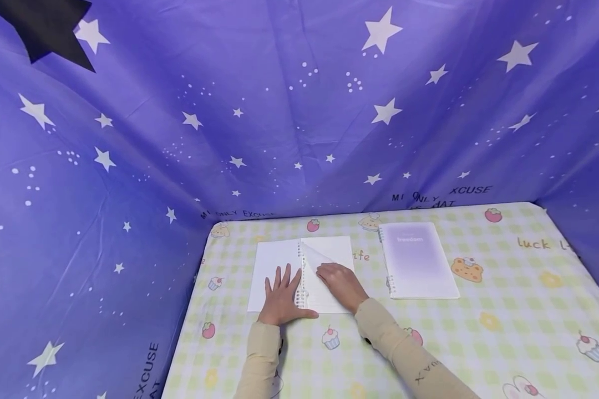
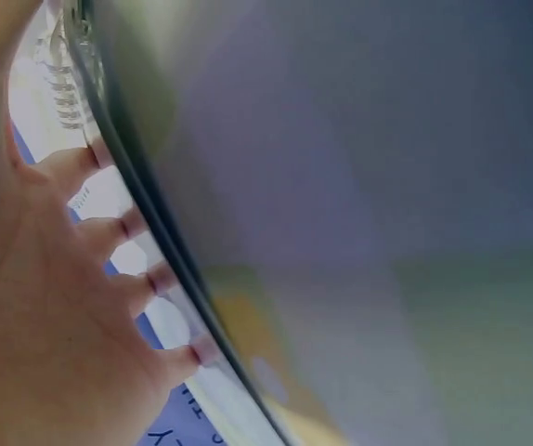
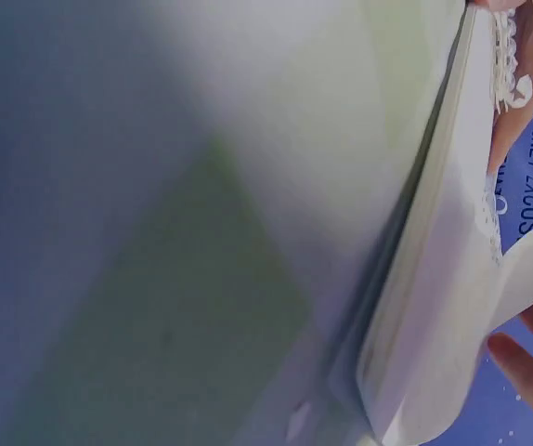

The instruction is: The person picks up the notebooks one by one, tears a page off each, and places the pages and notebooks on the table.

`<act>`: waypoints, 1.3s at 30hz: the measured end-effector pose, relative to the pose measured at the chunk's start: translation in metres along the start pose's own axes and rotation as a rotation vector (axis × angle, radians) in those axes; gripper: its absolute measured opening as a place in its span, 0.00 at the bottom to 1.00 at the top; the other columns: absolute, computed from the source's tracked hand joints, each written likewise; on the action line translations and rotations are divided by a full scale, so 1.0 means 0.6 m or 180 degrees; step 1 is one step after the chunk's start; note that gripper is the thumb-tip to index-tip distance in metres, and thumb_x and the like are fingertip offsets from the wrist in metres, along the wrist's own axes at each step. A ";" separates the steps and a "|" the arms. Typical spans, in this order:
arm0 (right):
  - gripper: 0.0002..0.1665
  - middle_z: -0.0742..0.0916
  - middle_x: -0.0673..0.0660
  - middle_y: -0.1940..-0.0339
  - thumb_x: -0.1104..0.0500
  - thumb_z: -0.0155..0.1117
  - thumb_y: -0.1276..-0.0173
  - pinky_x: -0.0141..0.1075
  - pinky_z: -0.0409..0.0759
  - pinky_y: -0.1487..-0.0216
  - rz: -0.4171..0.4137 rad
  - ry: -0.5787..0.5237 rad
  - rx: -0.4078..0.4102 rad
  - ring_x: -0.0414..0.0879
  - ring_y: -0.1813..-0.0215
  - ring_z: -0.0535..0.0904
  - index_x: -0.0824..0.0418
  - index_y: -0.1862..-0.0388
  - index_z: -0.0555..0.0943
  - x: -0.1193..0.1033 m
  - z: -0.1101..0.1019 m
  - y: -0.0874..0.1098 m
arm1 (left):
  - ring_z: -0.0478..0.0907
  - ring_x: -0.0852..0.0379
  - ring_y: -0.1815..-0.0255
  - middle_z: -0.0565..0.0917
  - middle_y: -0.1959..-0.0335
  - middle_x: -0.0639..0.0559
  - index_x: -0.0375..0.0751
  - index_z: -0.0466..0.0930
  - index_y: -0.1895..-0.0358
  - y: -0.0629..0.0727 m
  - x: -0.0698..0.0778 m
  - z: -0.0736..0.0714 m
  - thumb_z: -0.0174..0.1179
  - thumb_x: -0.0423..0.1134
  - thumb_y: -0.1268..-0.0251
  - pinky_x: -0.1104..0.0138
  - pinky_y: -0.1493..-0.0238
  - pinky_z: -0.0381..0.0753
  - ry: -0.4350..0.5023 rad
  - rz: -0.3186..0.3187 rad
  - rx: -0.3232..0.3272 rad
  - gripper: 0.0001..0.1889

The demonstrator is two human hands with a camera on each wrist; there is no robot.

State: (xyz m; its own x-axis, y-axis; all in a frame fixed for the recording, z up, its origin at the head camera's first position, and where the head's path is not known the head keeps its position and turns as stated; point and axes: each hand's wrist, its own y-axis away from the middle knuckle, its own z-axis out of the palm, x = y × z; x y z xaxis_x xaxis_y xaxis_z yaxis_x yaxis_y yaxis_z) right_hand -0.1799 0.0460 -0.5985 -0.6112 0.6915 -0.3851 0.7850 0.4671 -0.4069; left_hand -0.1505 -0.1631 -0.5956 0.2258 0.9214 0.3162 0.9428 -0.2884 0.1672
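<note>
Left hand spread on the open notebook, fingers over the left-side sheet, thumb reaching across the near end of the rings. Notebook lies under that hand and runs on under the right hand, which pinches one page. From where I stand, the page is lifted and bent over, its upper edge slanting from the far end of the rings down to the right hand; the right wrist view has it curling up to the fingers. Can't tell if any holes are off the rings.

Risks, my judgement: a hard tug by the right hand could rip the page crooked, since the strain would run to the few holes nearest the slant. Too tight a pinch could crease it where it curls. If the left hand presses lightly, the notebook may skid or the cloth under it may ruck, as neither looks fixed. Catching a second sheet is possible too; the layers beneath the pinch are hard to make out. Purple notebook, right of the right hand and apart from it, looks safe unless that elbow swings wide.
</note>
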 end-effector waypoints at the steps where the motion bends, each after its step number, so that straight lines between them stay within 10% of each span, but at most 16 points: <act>1: 0.13 0.89 0.58 0.50 0.65 0.64 0.34 0.46 0.79 0.36 0.0041 -0.0023 -0.0042 0.54 0.43 0.83 0.64 0.51 0.85 -0.001 -0.001 0.000 | 0.40 0.33 0.19 0.48 0.19 0.40 0.49 0.52 0.20 -0.001 0.002 -0.001 0.70 0.76 0.67 0.31 0.27 0.44 -0.0026 -0.0002 -0.0001 0.67; 12: 0.09 0.90 0.53 0.54 0.64 0.64 0.35 0.42 0.81 0.40 0.0053 0.0152 -0.0347 0.50 0.46 0.84 0.57 0.58 0.87 -0.013 -0.008 0.011 | 0.40 0.34 0.19 0.48 0.19 0.41 0.51 0.53 0.20 -0.005 0.016 -0.008 0.70 0.77 0.69 0.31 0.27 0.44 -0.0087 -0.0069 -0.0092 0.67; 39: 0.09 0.90 0.51 0.55 0.61 0.63 0.30 0.39 0.85 0.48 0.0283 -0.0338 0.0064 0.46 0.52 0.87 0.56 0.54 0.86 -0.044 -0.028 0.084 | 0.39 0.36 0.19 0.47 0.19 0.40 0.37 0.67 0.28 -0.012 0.006 -0.001 0.70 0.76 0.67 0.32 0.26 0.42 -0.0033 -0.0119 0.0035 0.62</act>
State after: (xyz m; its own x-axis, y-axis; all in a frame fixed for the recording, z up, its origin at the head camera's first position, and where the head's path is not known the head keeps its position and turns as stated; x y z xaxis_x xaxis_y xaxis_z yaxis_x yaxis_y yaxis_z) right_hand -0.1225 0.0605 -0.5950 -0.5474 0.6670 -0.5055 0.8350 0.3947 -0.3834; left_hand -0.1566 -0.1577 -0.5953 0.1928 0.9342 0.3002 0.9532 -0.2509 0.1686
